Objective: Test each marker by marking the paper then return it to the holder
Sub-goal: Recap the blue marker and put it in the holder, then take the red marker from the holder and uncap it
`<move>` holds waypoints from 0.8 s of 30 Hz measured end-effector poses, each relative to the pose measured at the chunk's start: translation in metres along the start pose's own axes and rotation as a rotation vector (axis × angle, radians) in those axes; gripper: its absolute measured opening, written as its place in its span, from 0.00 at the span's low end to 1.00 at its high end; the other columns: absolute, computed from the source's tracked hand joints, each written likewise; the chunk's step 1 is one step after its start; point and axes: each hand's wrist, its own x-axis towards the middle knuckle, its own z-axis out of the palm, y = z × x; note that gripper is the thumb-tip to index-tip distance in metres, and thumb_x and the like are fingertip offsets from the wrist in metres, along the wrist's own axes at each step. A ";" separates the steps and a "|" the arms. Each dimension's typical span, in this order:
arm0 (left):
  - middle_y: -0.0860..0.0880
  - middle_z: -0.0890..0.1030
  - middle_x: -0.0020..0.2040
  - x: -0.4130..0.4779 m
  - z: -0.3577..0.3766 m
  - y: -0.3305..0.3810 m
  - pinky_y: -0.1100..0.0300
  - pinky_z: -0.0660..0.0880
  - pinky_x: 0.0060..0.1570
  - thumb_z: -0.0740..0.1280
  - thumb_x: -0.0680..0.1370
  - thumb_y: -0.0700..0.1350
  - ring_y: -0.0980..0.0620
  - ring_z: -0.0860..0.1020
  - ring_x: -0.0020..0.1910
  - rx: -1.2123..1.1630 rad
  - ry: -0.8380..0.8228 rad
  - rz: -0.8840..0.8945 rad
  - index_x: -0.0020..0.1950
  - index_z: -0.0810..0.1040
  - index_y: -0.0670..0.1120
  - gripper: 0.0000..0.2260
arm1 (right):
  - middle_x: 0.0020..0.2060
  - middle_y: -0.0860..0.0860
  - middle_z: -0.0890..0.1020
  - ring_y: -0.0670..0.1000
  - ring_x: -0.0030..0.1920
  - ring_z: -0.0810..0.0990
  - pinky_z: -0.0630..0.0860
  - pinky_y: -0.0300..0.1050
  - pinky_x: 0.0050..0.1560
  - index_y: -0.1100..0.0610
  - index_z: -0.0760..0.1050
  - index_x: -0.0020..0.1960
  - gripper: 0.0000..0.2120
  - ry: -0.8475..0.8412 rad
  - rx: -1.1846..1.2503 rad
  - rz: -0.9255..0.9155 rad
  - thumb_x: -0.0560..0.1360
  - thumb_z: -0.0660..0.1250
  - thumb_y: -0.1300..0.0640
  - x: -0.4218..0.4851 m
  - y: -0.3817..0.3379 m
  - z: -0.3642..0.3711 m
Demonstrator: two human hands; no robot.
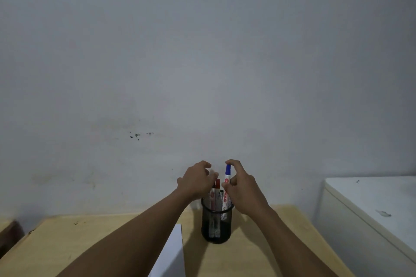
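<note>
A black mesh holder [216, 222] stands on the wooden table [67, 243] near the wall. Inside it are red-capped markers [217, 189] standing upright. My right hand [242, 189] pinches a blue-capped marker [227, 174], which is upright with its lower end inside the holder. My left hand [197, 181] hovers over the holder's left side with curled fingers apart, just above the red markers; I cannot tell whether it touches one. A white sheet of paper [171, 254] lies in front of the holder, partly hidden by my left forearm.
A plain grey wall rises right behind the table. A white cabinet or appliance [371, 204] stands to the right of the table. A dark brown object [10, 234] sits at the far left edge.
</note>
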 end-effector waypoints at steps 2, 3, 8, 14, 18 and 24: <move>0.47 0.80 0.61 0.012 0.012 -0.006 0.42 0.74 0.62 0.64 0.79 0.55 0.46 0.78 0.59 -0.078 -0.033 -0.025 0.63 0.75 0.48 0.16 | 0.33 0.52 0.82 0.53 0.35 0.81 0.80 0.55 0.38 0.39 0.63 0.70 0.24 -0.013 0.001 0.018 0.79 0.67 0.56 0.003 0.011 0.007; 0.47 0.81 0.59 0.016 0.017 -0.009 0.41 0.74 0.61 0.65 0.79 0.54 0.46 0.79 0.57 -0.113 -0.045 -0.029 0.60 0.76 0.48 0.14 | 0.34 0.52 0.82 0.52 0.36 0.82 0.80 0.55 0.40 0.40 0.64 0.70 0.24 -0.015 0.012 0.021 0.79 0.67 0.56 0.004 0.015 0.009; 0.48 0.81 0.54 0.026 0.029 -0.018 0.39 0.75 0.59 0.66 0.76 0.52 0.45 0.80 0.54 -0.217 -0.076 -0.017 0.52 0.74 0.53 0.07 | 0.57 0.52 0.82 0.51 0.53 0.80 0.79 0.50 0.56 0.53 0.78 0.66 0.15 0.021 -0.031 0.001 0.83 0.59 0.56 0.005 0.015 0.008; 0.55 0.80 0.48 0.019 0.026 -0.012 0.38 0.74 0.58 0.68 0.76 0.50 0.48 0.81 0.52 -0.248 -0.014 0.019 0.54 0.73 0.57 0.08 | 0.63 0.53 0.75 0.49 0.57 0.76 0.75 0.44 0.57 0.49 0.70 0.75 0.20 0.023 -0.036 0.013 0.85 0.54 0.57 0.000 0.016 0.006; 0.58 0.83 0.44 0.006 0.001 0.007 0.40 0.72 0.59 0.67 0.77 0.53 0.54 0.80 0.50 -0.235 0.122 0.070 0.56 0.74 0.60 0.08 | 0.59 0.50 0.75 0.50 0.58 0.76 0.74 0.43 0.56 0.49 0.71 0.72 0.18 0.187 0.091 -0.008 0.83 0.59 0.56 -0.008 0.001 -0.008; 0.58 0.84 0.45 -0.018 -0.077 0.041 0.40 0.74 0.60 0.68 0.76 0.53 0.54 0.81 0.51 -0.470 0.286 0.156 0.54 0.78 0.59 0.07 | 0.57 0.47 0.79 0.47 0.54 0.78 0.75 0.38 0.49 0.49 0.74 0.69 0.20 0.091 0.148 -0.059 0.78 0.69 0.47 -0.025 -0.052 -0.030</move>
